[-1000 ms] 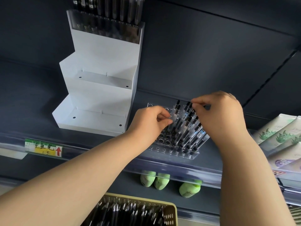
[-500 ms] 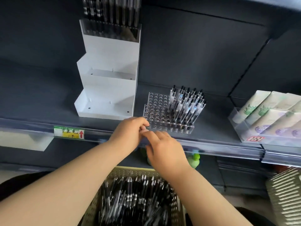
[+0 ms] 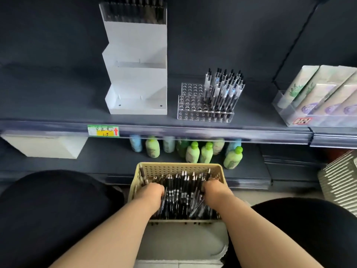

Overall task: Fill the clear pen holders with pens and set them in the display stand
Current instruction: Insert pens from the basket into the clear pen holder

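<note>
Yellow basket holds black pens. The left hand and right hand dig into them, fingers hidden, so their grip cannot be told. Farther up, the clear pen holder, half full, sits beside the white display stand

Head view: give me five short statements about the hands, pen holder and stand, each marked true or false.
1. The left hand and the right hand are both in the yellow basket, among loose pens. True.
2. The clear pen holder on the upper shelf is full. False: only its right part holds upright pens; the holes on its left are empty.
3. The lower two tiers of the white display stand hold nothing. True.
4. The clear pen holder stands left of the white display stand. False: it stands to its right.
5. Green bottles stand on the lower shelf. True.
</note>
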The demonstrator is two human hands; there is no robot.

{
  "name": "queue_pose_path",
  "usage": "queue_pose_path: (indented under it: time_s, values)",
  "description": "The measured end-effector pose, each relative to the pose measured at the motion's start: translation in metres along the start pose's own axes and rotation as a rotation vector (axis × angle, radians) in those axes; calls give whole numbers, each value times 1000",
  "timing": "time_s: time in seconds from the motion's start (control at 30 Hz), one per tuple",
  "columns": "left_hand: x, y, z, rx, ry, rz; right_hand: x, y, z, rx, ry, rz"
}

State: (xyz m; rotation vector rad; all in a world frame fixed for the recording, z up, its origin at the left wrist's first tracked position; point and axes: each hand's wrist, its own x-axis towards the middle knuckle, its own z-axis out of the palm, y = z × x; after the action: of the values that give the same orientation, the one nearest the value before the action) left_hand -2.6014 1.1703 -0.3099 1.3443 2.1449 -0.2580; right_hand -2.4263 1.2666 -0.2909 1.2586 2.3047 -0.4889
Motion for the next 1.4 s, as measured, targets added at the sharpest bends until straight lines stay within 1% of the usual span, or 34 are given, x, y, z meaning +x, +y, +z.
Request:
queue_pose_path:
  time_s: [0.07, 0.17, 0.27, 0.33, 0.43, 0.5, 0.6, 0.67, 0.73, 0.77, 0.87, 0.93, 1.0, 1.07, 1.13, 1.17, 1.23, 1.3, 1.4]
  values:
    - [1, -3, 7, 33, -40, -3, 2, -5, 3, -20, -3, -32]
    - [8, -5, 11, 113, -89, -8, 5, -15, 11, -102, -46, -148]
    - [12, -6, 12, 204, -148, -2, 9, -25, 21, -325, -73, -218]
    - [9, -6, 10, 303, -105, 68, 13, -29, 27, -448, -77, -250]
    - [3, -6, 9, 524, -68, 217, 17, -31, 31, -573, -91, -303]
    - [6, -5, 10, 592, -59, 282, 21, -33, 31, -627, -95, -336]
    - [10, -6, 12, 644, -56, 392, 23, -31, 28, -650, -82, -376]
    - [11, -9, 14, 667, -50, 451, 22, -27, 22, -615, -55, -379]
    - [12, -13, 14, 678, -24, 498, 20, -22, 15, -500, -26, -348]
    - [13, -15, 15, 666, 1, 519, 19, -19, 12, -402, 0, -323]
    - [13, -23, 17, 532, 103, 561, 16, -13, 4, 24, 175, -257]
    - [14, -24, 14, 381, 209, 552, 15, -9, 1, 333, 301, -203]
    - [14, -21, 6, 183, 334, 505, 14, -9, -4, 628, 371, -141]
    - [13, -16, -7, -56, 441, 408, 14, -8, -9, 853, 399, -98]
    - [10, -10, -20, -325, 499, 303, 15, -7, -14, 967, 400, -78]
    - [7, -5, -26, -451, 523, 282, 14, -7, -17, 991, 407, -76]
    - [1, 5, -38, -674, 566, 293, 13, -8, -25, 1054, 437, -91]
    - [-7, 17, -53, -830, 586, 336, 9, -12, -39, 1125, 467, -125]
    - [-12, 34, -75, -954, 608, 403, 1, -19, -70, 1153, 564, -205]
